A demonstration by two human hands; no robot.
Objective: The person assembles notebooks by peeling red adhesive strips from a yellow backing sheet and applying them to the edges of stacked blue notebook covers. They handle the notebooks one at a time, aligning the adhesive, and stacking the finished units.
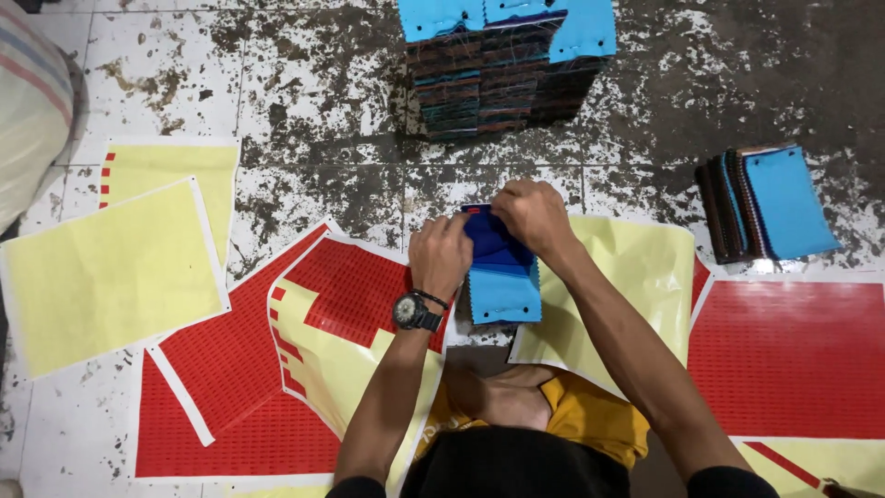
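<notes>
Left hand and right hand both pinch the top edge of a blue fabric swatch stack between them, fingers closed on it; beyond lies a taller swatch pile.

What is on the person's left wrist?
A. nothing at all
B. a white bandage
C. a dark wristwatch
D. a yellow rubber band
C: a dark wristwatch with a round face sits on the wrist just below the left hand, which grips the blue fabric bundle together with the right hand.
</notes>
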